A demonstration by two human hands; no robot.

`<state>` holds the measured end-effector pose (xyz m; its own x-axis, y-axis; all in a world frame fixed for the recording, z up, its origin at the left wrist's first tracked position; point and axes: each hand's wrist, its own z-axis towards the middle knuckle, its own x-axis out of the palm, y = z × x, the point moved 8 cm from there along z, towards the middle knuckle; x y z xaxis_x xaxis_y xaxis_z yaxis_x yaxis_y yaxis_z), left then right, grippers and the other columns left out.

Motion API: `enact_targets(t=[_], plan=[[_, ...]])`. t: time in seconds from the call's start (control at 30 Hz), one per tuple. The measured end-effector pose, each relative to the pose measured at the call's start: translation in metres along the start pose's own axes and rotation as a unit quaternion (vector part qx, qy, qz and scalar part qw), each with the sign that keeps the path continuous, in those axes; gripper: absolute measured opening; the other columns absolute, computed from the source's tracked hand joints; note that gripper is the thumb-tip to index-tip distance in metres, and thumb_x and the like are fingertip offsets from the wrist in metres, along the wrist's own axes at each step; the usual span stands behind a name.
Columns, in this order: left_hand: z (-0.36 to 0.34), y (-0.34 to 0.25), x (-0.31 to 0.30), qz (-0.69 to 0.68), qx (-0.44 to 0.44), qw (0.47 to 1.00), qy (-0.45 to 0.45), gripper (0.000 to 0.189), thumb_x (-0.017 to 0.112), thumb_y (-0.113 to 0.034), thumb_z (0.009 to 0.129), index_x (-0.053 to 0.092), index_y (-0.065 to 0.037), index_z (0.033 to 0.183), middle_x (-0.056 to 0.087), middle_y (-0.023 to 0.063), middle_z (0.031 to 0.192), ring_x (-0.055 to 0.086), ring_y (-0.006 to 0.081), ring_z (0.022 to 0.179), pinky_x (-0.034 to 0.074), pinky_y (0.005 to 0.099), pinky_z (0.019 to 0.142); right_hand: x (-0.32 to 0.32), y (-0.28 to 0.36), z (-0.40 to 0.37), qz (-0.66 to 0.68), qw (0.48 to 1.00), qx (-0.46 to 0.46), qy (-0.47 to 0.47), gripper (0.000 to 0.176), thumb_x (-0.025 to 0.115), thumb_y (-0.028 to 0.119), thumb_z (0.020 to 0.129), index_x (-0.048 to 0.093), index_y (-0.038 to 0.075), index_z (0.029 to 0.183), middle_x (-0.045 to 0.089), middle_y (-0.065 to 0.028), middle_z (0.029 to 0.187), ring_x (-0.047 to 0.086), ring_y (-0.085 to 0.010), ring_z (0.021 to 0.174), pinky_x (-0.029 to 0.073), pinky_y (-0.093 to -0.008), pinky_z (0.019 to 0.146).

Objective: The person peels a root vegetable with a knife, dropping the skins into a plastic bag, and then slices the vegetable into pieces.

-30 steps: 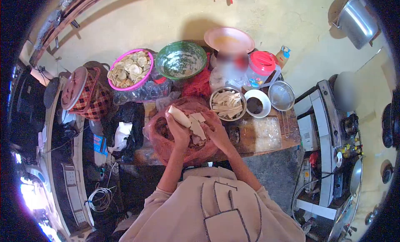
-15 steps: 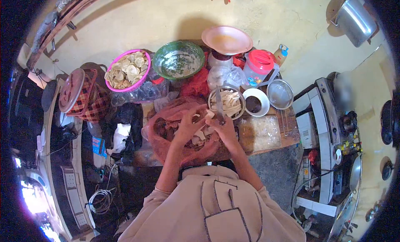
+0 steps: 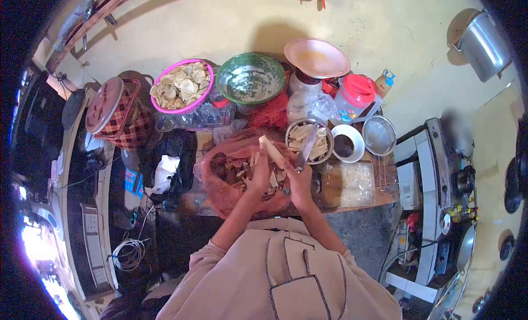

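A peeled, pale root piece (image 3: 271, 150) slants between my hands above a red plastic bag (image 3: 217, 196). My left hand (image 3: 257, 176) has its fingers along the piece's left side, closed against it; the fingertips are partly hidden. The lower end of the piece meets the fingers of my right hand (image 3: 300, 183). That hand is closed on the handle of a knife (image 3: 309, 143), its blade pointing up and away over a bowl (image 3: 331, 150) of pale cut sticks (image 3: 301, 136). Dark peels and pale scraps (image 3: 237, 170) lie inside the bag.
Behind stand a pink basket (image 3: 156, 103) of round slices, a green basin (image 3: 250, 100), a pink plate (image 3: 316, 58) and a red-lidded jug (image 3: 358, 91). To the right are a white bowl with dark contents (image 3: 357, 149), a strainer (image 3: 379, 135) and a clear tray (image 3: 357, 185).
The view has shifted, so the table things appear farther right. The pale piece now shows lengthwise between my hands, and the knife blade has tilted to the right.
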<state>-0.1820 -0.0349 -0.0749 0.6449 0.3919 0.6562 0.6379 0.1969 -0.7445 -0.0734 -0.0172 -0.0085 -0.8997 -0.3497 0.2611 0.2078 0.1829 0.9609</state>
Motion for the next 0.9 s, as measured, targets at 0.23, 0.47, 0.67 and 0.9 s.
enact_targets(t=[0.23, 0.47, 0.67, 0.9], plan=[[0.008, -0.003, -0.013, 0.019, 0.024, 0.996, -0.085, 0.043, 0.028, -0.047, 0.090, 0.047, -0.008, 0.095, 0.052, 0.0029, 0.077, 0.051, 0.0122, 0.066, 0.043, 0.0242, 0.060, 0.014, 0.017, -0.007, -0.123, 0.980, -0.118, 0.101, 0.047, 0.056, 0.025, 0.080, 0.044, -0.001, 0.116, 0.039, -0.0142, 0.124, 0.040, -0.0230, 0.113, 0.031, -0.0344, 0.095], [0.009, -0.029, 0.013, -0.027, 0.102, 0.992, -0.068, 0.041, 0.029, -0.045, 0.090, 0.045, -0.008, 0.091, 0.051, 0.0042, 0.074, 0.051, 0.0138, 0.064, 0.043, 0.0252, 0.057, 0.008, 0.011, -0.020, -0.391, 0.892, -0.213, 0.084, 0.045, 0.045, 0.030, 0.086, 0.037, 0.015, 0.128, 0.034, -0.0174, 0.130, 0.033, -0.0319, 0.121, 0.036, -0.0392, 0.093], [-0.004, -0.035, 0.012, 0.055, 0.151, 0.980, -0.121, 0.039, 0.026, -0.042, 0.092, 0.043, -0.007, 0.090, 0.051, 0.0060, 0.076, 0.052, 0.0148, 0.066, 0.044, 0.0266, 0.060, 0.005, 0.024, -0.023, -0.412, 0.878, -0.238, 0.058, 0.043, 0.045, 0.031, 0.085, 0.040, 0.023, 0.127, 0.034, -0.0138, 0.131, 0.050, -0.0292, 0.107, 0.050, -0.0347, 0.070], [-0.009, -0.025, 0.008, 0.037, 0.164, 0.975, -0.148, 0.041, 0.025, -0.044, 0.091, 0.041, -0.007, 0.096, 0.052, 0.0060, 0.080, 0.053, 0.0155, 0.070, 0.045, 0.0274, 0.064, 0.003, 0.032, -0.031, -0.411, 0.879, -0.239, 0.044, 0.037, 0.045, 0.022, 0.086, 0.046, 0.012, 0.121, 0.053, -0.0113, 0.113, 0.060, -0.0230, 0.088, 0.047, -0.0289, 0.068]])
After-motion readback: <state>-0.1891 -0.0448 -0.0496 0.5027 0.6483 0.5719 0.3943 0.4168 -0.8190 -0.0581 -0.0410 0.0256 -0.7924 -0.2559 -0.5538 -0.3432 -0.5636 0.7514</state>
